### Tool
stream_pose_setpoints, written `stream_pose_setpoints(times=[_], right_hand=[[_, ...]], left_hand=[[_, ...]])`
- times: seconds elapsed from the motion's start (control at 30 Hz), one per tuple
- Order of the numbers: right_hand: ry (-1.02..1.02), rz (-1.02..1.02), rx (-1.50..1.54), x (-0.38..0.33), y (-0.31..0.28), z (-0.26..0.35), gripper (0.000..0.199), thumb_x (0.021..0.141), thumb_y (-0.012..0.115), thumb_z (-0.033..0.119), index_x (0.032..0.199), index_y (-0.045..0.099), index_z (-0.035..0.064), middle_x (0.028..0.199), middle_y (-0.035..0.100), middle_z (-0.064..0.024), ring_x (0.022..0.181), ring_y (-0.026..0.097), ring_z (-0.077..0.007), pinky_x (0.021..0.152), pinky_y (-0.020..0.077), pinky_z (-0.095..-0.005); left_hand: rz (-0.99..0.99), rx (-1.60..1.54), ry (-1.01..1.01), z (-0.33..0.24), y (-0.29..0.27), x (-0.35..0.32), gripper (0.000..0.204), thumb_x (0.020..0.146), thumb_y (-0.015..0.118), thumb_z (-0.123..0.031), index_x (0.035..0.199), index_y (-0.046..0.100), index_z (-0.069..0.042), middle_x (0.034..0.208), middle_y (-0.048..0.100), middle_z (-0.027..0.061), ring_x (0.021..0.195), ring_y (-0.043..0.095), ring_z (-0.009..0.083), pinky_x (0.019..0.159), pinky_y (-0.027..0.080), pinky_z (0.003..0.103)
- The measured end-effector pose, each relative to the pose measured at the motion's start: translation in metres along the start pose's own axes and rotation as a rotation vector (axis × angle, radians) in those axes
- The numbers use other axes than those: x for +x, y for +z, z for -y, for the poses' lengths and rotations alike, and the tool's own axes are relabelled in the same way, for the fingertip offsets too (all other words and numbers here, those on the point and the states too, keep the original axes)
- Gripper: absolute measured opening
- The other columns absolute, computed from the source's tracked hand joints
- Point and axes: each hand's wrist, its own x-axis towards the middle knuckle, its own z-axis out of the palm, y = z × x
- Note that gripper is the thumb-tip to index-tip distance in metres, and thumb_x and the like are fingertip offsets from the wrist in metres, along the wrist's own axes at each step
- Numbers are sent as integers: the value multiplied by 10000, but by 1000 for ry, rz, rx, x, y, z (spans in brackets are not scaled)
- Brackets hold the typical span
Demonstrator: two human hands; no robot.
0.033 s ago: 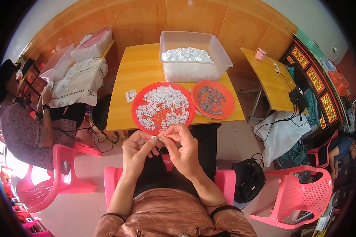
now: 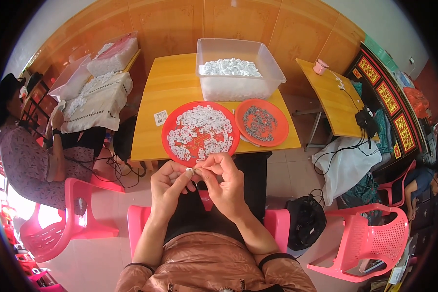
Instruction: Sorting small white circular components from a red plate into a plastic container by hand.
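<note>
Head view looks down on two hands meeting over the lap, just off the near edge of a yellow table [image 2: 170,87]. Left hand [image 2: 166,187] and right hand [image 2: 225,182] face each other, fingertips pressed together around a small white piece [image 2: 190,170] pinched between them; whether a second part is in the pinch is too small to tell. The piece sits in the air, clear of the table, just below the near rim of the left red plate [image 2: 168,131].

That plate lies at the table's near edge and is heaped with more small white pieces [image 2: 199,131]. Touching its right side is a second red plate [image 2: 282,124] holding a tangle of dark metal bits [image 2: 259,121]. Behind both, at the far edge, stands a clear plastic bin [image 2: 238,87] filled with white pieces. A small white label [image 2: 160,118] lies on the table left of the plates.

Another person [image 2: 27,155] sits at the far left on a pink chair [image 2: 68,219], beside a table with white bags [image 2: 97,100]. A second yellow table [image 2: 333,100] stands to the right, and an empty pink chair [image 2: 370,243] sits at lower right.
</note>
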Motion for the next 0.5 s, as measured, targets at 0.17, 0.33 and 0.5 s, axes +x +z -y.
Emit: stream_pose_setpoints(times=[0.17,0.33,0.5], right_hand=[[-4,-14,-63,-2,1,-1,151,856,583,-60,899,452,2,811,647,-102,748,624,-102,654,500,-224],[27,-36,-89,-4,2,-7,188,844,588,-74,876,420,6,802,620,-81,820,651,-129,701,509,-228],[13,-67,-119,-5,4,-14,193,836,595,-79,846,423,6,749,530,-45,827,665,-154,701,519,-233]], left_hand=[[-28,21,35,5,2,-1,85,877,572,-92,866,554,-9,781,663,85,587,570,92,523,399,187],[-50,42,39,8,7,-1,89,885,571,-97,867,555,-12,787,662,76,599,575,83,526,399,179],[-54,50,43,11,5,1,84,885,577,-90,870,558,-10,787,663,75,606,580,82,528,404,180]])
